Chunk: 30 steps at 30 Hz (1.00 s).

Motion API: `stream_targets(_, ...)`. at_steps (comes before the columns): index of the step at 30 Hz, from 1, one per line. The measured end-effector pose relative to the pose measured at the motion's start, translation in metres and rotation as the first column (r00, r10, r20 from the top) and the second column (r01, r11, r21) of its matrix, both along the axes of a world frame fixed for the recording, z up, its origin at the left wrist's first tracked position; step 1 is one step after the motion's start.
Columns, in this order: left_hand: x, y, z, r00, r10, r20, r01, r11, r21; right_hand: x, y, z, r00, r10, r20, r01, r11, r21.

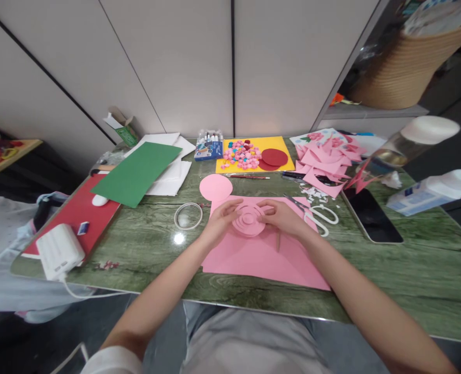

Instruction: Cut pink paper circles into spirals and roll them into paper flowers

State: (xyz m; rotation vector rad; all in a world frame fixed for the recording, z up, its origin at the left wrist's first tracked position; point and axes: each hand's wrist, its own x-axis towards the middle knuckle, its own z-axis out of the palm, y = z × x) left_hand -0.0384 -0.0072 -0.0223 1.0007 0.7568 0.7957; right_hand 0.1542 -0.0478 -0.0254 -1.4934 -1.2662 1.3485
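Observation:
A round pink paper spiral [248, 220] is held between my two hands, above a pink paper sheet [261, 259]. My left hand [225, 219] pinches its left edge, and my right hand [280, 215] has its fingers on the right edge. A short pencil-like stick [278, 242] lies on the sheet below my right hand. Scissors with white handles [321, 217] rest right of that hand, partly over the sheet. Beyond my left hand is a pink paper circle [215, 187]. Farther left, a whitish ring [188, 216] lies flat on the table.
At the back, a yellow sheet [287, 145] bears small coloured balls [242, 155] and red discs [274, 157]. Pink scraps [327, 156], a phone [373, 215] and bottles are right. Green paper [137, 174], a red folder [98, 221] and a corded power bank [60, 251] lie left.

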Motion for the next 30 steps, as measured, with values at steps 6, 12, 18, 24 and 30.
stream_targets(6,-0.012,0.013,0.011,0.978,0.123,-0.170,-0.073,0.958,0.276,0.022,0.004,-0.004,0.996,-0.027,0.089,0.031,0.999,-0.039)
stream_targets(12,-0.016,0.016,0.001,0.916,0.094,-0.391,0.096,0.893,0.439,0.025,0.000,0.000,0.990,0.067,0.127,-0.058,0.995,-0.076)
stream_targets(18,-0.014,0.009,-0.003,0.850,0.132,-0.510,0.270,0.723,0.637,0.022,0.001,-0.003,0.958,0.072,0.276,-0.083,0.996,0.027)
stream_targets(24,-0.011,0.002,-0.003,0.708,0.119,-0.697,0.591,0.442,0.675,0.023,0.001,0.005,0.842,-0.089,0.533,-0.038,0.974,0.223)
stream_targets(30,-0.012,0.000,-0.003,0.492,0.163,-0.855,0.836,0.185,0.516,0.030,0.001,0.012,0.775,-0.180,0.606,-0.005,0.957,0.291)
